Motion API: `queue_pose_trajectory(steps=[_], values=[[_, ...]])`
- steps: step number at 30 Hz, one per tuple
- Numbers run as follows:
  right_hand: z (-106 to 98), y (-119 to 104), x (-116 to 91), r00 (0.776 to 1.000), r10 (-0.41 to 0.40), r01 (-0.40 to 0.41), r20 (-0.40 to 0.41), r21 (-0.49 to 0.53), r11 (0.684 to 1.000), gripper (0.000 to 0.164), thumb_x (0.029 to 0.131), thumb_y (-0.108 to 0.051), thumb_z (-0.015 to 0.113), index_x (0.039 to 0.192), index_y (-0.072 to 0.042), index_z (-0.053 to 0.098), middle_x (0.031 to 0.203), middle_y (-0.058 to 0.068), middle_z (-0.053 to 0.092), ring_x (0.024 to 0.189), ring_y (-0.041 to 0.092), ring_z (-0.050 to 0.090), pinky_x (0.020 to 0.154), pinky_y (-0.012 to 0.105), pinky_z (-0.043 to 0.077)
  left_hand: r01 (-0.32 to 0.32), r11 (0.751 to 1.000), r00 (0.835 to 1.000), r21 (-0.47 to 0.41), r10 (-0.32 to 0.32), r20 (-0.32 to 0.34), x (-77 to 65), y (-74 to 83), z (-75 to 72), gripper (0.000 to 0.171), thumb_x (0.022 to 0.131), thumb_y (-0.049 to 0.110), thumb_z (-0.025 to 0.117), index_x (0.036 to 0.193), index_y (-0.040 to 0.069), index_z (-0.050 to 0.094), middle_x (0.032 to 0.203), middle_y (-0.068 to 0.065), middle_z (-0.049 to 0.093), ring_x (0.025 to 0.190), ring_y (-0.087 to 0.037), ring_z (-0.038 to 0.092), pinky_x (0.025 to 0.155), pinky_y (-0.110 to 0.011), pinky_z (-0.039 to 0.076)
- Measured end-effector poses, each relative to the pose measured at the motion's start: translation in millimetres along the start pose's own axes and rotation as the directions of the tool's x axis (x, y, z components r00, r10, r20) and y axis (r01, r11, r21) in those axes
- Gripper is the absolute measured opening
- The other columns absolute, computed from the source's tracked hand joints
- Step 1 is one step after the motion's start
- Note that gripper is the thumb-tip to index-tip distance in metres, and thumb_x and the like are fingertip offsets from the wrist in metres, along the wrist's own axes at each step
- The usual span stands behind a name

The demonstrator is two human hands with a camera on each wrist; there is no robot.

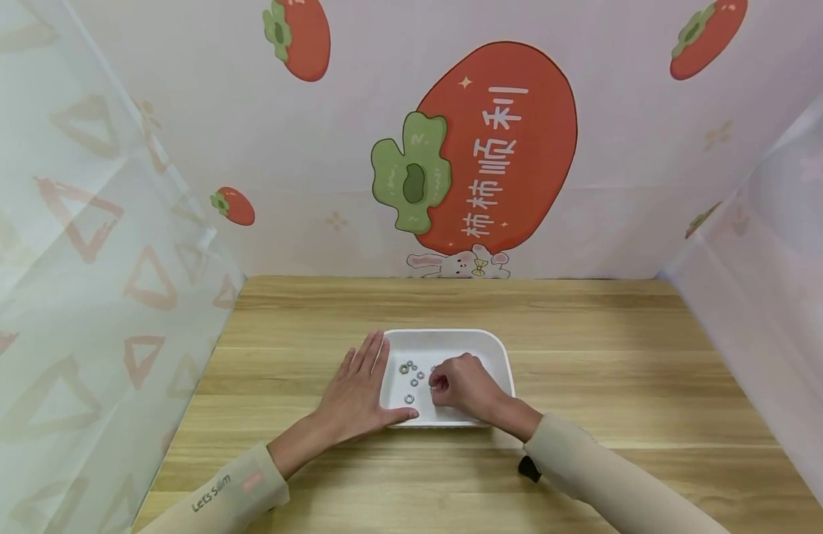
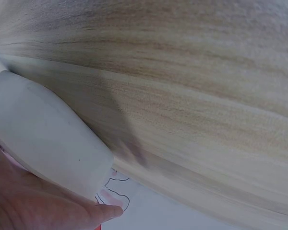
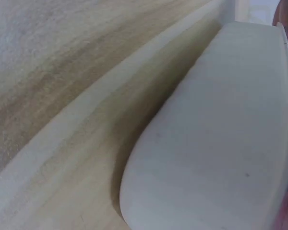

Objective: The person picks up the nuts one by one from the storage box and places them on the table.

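Observation:
A shallow white tray [image 1: 451,340] lies on the wooden table, and its outer wall [image 2: 43,129] fills part of the left wrist view. Several small metal nuts [image 1: 409,399] are scattered on the left half of its floor. My left hand [image 1: 354,389] rests along the tray's left side, fingers straight and pointing away, the thumb across the front left corner. Inside the tray my right hand [image 1: 468,386] has curled fingers, with the fingertips pinching a tiny metal piece, apparently a nut, mostly hidden by the hand. The right wrist view mainly shows the tray's outside wall [image 3: 206,134].
The wooden table [image 1: 618,371] extends around the tray on all sides. Behind it hangs a pale cloth [image 1: 318,148] printed with persimmons, and similar cloth stands at left and right. A small black object [image 1: 529,469] shows beside the right sleeve.

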State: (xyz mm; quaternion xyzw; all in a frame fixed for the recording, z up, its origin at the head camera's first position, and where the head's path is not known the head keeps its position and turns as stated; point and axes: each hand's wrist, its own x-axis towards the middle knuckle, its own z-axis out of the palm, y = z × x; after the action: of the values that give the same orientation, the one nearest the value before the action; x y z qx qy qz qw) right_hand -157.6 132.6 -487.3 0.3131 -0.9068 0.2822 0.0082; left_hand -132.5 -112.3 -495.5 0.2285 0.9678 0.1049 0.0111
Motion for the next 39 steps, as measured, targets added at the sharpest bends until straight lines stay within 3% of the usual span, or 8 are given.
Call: queue_pose_trajectory(steps=[9, 21, 39], values=[[-13, -1, -2, 0.994, 0.01, -0.004, -0.107, 0.064, 0.998, 0.014, 0.075, 0.003, 0.078, 0.082, -0.009, 0.081, 0.071, -0.006, 0.071, 0.064, -0.002, 0.059, 0.06, 0.017, 0.051, 0.006, 1.0, 1.0, -0.007, -0.006, 0.015, -0.1, 0.0, -0.3, 0.131, 0.085, 0.087, 0.058, 0.168, -0.003, 0.011, 0.177, -0.019, 0.006, 0.165, -0.033, 0.006, 0.131, -0.055, 0.015], [-35, 5, -8, 0.98, 0.114, -0.077, -0.166, 0.215, 0.974, 0.011, 0.082, 0.002, 0.081, 0.088, -0.007, 0.082, 0.081, -0.004, 0.076, 0.07, 0.002, 0.065, 0.064, 0.021, 0.058, 0.002, 1.0, 1.0, -0.002, -0.002, 0.002, 0.0, 0.5, 0.0, 0.131, 0.085, 0.087, 0.058, 0.168, -0.003, 0.013, 0.177, -0.02, 0.008, 0.164, -0.034, 0.008, 0.131, -0.056, 0.016], [-71, 34, -30, 0.91, 0.314, -0.21, -0.271, 0.354, 0.911, 0.012, 0.086, 0.003, 0.083, 0.097, -0.004, 0.082, 0.09, 0.006, 0.08, 0.077, 0.015, 0.072, 0.068, 0.022, 0.06, 0.001, 1.0, 1.0, -0.018, -0.001, -0.028, -1.1, 2.3, -1.3, 0.129, 0.084, 0.085, 0.062, 0.167, -0.004, 0.018, 0.176, -0.021, 0.013, 0.164, -0.035, 0.012, 0.13, -0.057, 0.019]])
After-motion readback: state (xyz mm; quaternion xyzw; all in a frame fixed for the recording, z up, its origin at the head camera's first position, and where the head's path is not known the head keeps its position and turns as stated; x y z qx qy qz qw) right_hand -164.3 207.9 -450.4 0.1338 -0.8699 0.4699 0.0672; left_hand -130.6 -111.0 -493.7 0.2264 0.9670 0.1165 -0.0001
